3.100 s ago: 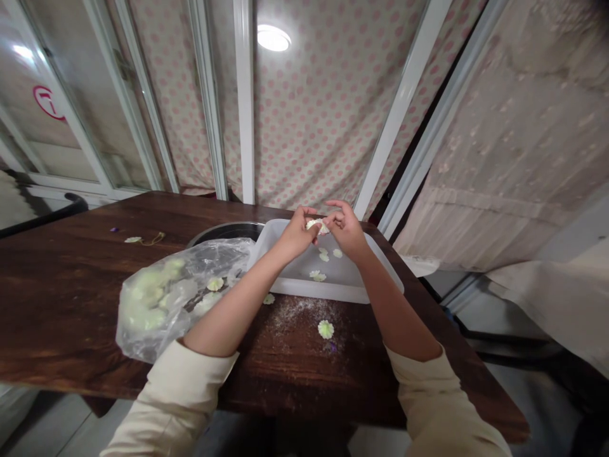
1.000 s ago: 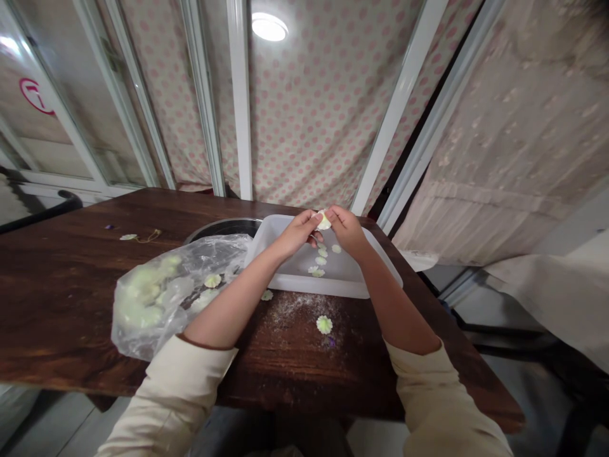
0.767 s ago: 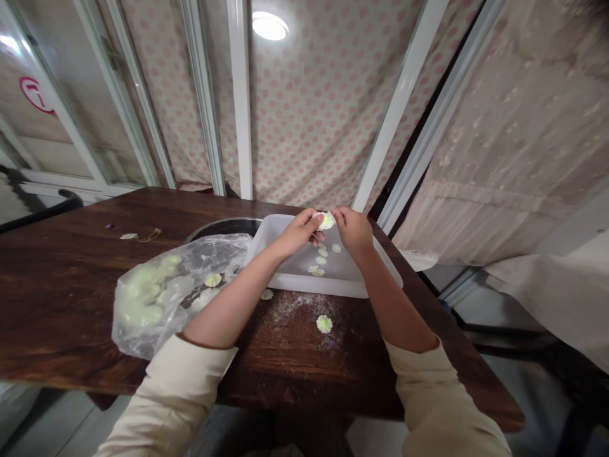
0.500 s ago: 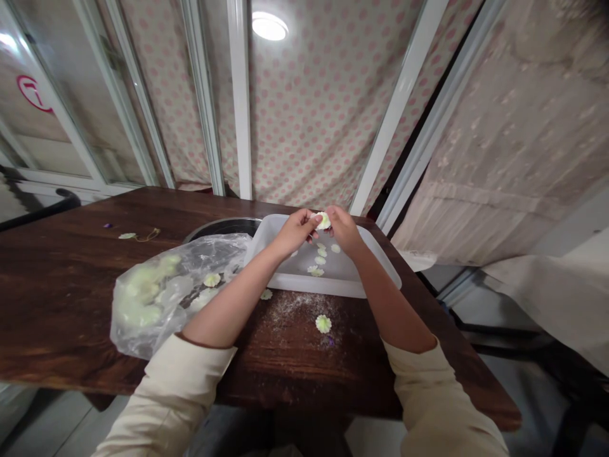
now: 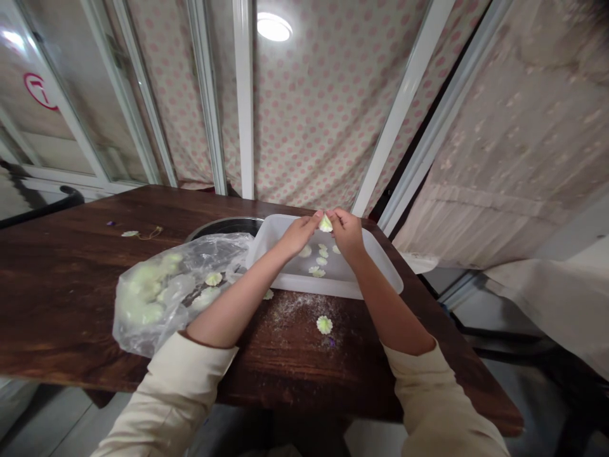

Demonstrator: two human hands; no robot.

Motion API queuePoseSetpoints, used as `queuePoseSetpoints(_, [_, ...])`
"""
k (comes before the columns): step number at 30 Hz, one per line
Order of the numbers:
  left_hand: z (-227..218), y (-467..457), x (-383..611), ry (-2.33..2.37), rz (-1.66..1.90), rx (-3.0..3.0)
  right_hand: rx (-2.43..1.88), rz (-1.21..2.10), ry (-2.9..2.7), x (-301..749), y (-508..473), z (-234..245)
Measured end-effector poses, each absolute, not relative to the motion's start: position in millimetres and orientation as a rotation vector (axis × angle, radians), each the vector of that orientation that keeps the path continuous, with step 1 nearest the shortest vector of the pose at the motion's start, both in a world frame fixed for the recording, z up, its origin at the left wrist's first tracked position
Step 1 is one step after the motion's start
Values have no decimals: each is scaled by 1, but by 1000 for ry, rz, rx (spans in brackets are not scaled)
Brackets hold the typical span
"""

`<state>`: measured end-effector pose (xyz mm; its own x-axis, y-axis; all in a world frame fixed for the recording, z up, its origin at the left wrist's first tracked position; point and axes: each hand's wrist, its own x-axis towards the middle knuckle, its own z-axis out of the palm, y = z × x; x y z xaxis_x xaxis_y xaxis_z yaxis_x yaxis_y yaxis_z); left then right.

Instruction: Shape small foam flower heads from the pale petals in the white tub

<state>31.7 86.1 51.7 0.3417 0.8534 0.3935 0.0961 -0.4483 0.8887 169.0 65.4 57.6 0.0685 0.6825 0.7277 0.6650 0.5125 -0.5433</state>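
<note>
Between my two hands, over the far part of a white plastic tray (image 5: 328, 289), a pale green, scalloped dough piece (image 5: 326, 224) is pinched and looks folded. My left hand (image 5: 299, 235) grips its left edge with thumb and fingers. On the other side, the fingertips of my right hand (image 5: 348, 233) are closed on it. Several similar flat pieces (image 5: 321, 261) lie inside the tray. One flower-shaped green piece (image 5: 324, 325) rests on the table in front of it.
A clear plastic bag (image 5: 136, 301) with pale green lumps lies left of the tray, another scalloped piece (image 5: 214, 279) beside or on it. Behind the bag sits a round dark pan (image 5: 228, 226). White powder (image 5: 299, 311) dusts the dark wooden table (image 5: 57, 304).
The dough piece has gone from a flat, open face to a folded shape pinched at its top. Both hands stay over the tray, and my left fingers have straightened.
</note>
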Motion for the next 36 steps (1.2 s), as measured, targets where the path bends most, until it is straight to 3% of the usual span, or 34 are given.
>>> queuePoseSetpoints(11, [54, 83, 34, 720, 1276, 1711, -1465, -224, -1521, 169, 63, 57])
queuePoseSetpoints(16, [54, 84, 34, 706, 1291, 1622, -1100, 55, -1695, 167, 67, 54])
queuePoseSetpoints(23, [54, 77, 40, 621, 1202, 1505, -1010, 393, -1772, 157, 67, 53])
queuePoseSetpoints(30, [46, 76, 45, 552, 1140, 1556, -1286, -83, -1624, 164, 64, 56])
queuePoseSetpoints(36, [55, 70, 39, 645, 1165, 1724, -1137, 55, -1603, 168, 65, 56])
